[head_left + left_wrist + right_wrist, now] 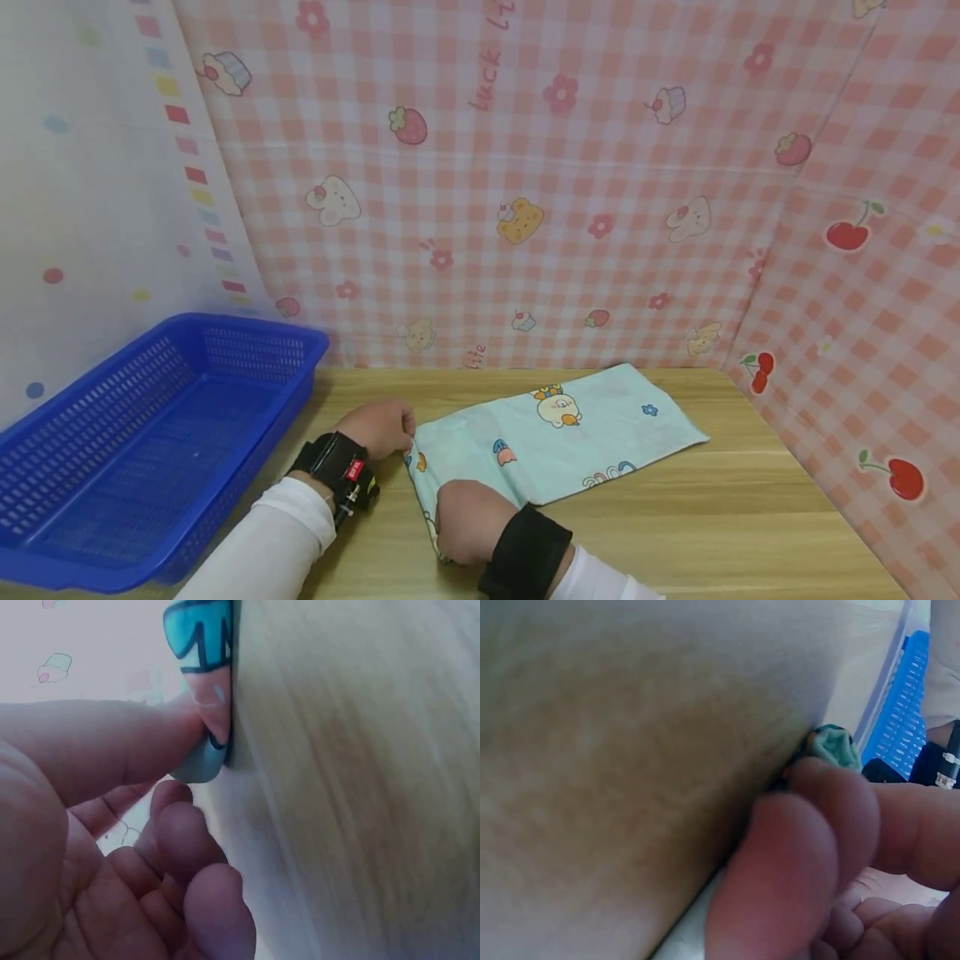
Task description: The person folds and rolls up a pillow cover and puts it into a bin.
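Note:
A pale blue cloth (600,425) printed with cartoon bears and flowers lies as a long, slanting strip on the wooden table. At its left end, my left hand (378,427) pinches the far corner. The left wrist view shows the thumb (127,739) pressed on the folded cloth edge (206,690), with the other fingers curled below. My right hand (472,521) grips the near corner of that same end, covering part of the cloth. A bunched bit of cloth (838,746) pokes out past the fingertips (780,862) in the right wrist view.
A blue perforated plastic basket (262,400) stands on the left, close to my left forearm. Pink checked fabric (465,275) hangs behind the wooden table (712,517) and along its right side. Pale dotted fabric (90,208) covers the left side.

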The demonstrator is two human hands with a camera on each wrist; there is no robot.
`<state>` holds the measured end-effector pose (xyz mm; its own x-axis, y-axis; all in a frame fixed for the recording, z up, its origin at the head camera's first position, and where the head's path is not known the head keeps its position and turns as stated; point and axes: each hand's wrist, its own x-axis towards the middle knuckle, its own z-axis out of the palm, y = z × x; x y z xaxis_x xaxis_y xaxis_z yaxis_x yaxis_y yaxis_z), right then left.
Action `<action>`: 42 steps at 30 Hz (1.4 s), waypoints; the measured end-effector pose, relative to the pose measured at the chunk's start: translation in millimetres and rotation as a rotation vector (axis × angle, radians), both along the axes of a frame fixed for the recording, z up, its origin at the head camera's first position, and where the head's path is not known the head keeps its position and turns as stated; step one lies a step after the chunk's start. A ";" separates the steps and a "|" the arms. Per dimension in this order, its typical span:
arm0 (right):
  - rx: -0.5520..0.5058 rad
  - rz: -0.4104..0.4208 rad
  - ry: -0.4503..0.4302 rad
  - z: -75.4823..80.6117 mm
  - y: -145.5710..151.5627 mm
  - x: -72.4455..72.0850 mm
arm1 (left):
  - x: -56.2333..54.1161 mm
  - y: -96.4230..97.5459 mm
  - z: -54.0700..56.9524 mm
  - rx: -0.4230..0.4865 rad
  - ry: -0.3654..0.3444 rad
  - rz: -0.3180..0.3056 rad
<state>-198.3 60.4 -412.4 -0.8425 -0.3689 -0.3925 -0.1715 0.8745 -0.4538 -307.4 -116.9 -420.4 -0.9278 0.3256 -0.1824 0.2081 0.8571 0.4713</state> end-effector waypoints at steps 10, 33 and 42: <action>0.084 0.068 0.101 -23.4 -1.8 -5.5 | 10.3 2.3 2.0 -0.071 0.163 -0.065; 0.059 0.001 0.046 -3.6 -0.1 5.0 | 15.1 -4.3 -1.4 -0.072 0.168 -0.118; -0.039 0.001 0.029 4.0 10.3 4.0 | 7.1 2.6 3.6 -0.107 0.087 -0.130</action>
<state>-194.3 70.7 -408.4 -0.8530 -0.3847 -0.3527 -0.1864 0.8558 -0.4826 -300.3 -114.4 -416.9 -0.8930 0.4266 -0.1433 0.3561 0.8645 0.3547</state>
